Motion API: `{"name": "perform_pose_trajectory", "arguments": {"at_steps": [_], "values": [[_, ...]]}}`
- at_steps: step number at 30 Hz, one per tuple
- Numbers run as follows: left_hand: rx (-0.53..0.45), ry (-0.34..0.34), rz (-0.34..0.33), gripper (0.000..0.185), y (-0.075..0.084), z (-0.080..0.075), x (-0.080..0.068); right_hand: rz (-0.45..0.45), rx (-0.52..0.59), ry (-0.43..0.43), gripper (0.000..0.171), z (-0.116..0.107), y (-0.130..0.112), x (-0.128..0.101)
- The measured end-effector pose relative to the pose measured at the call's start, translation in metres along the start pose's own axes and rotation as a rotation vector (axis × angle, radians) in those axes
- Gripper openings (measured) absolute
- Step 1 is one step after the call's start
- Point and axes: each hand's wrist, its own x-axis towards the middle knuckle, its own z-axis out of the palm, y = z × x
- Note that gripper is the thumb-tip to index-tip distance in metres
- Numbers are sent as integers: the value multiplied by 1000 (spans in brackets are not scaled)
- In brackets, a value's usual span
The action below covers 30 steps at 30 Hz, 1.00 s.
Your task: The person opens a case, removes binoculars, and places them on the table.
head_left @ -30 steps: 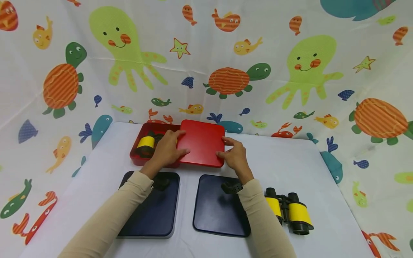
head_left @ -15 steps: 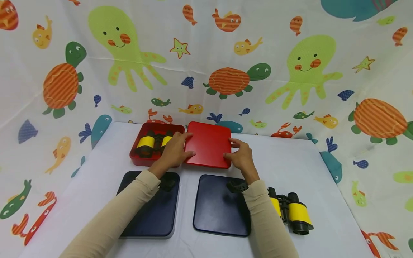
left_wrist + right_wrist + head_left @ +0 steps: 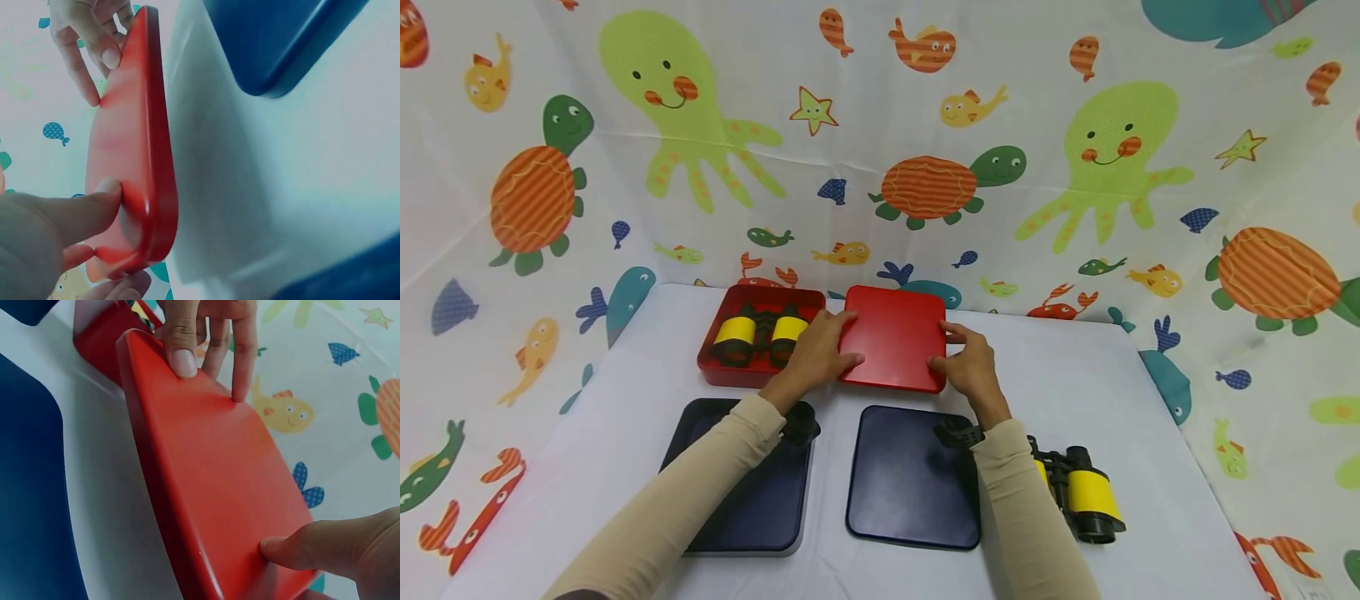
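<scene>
A red rectangular lid is between both hands, just right of a red box. Yellow-and-black binoculars sit inside that uncovered box. My left hand grips the lid's left edge; in the left wrist view its thumb presses on the top face with fingers curling under the edge. The lid's right edge is held by my right hand, whose thumb also lies on the top face. Whether the lid touches the table, I cannot tell.
On the white table, a dark blue tray-like container lies front left, partly under the left arm. A dark blue flat panel lies front centre. More yellow-and-black binoculars stand right, partly behind the right sleeve. A printed curtain hangs behind.
Both hands have carried the red lid to the right, off the right part of the red box, so the binoculars inside show more fully. The head view has shifted slightly.
</scene>
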Motion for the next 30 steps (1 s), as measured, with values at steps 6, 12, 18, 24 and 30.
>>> {"name": "perform_pose_trajectory", "arguments": {"at_steps": [6,12,18,24,30], "values": [[6,-5,-9,80,3,5,1,5,-2,-2,75,-2,4,1],[21,-14,-10,80,6,9,3,6,-7,13,73,-5,8,3],[7,-25,-24,80,7,14,5,2,7,24,70,-2,11,4],[-5,-24,-46,79,5,17,8,-13,18,25,68,0,15,6],[-13,-41,-47,80,2,20,12,-6,8,-2,65,-1,20,9]]}}
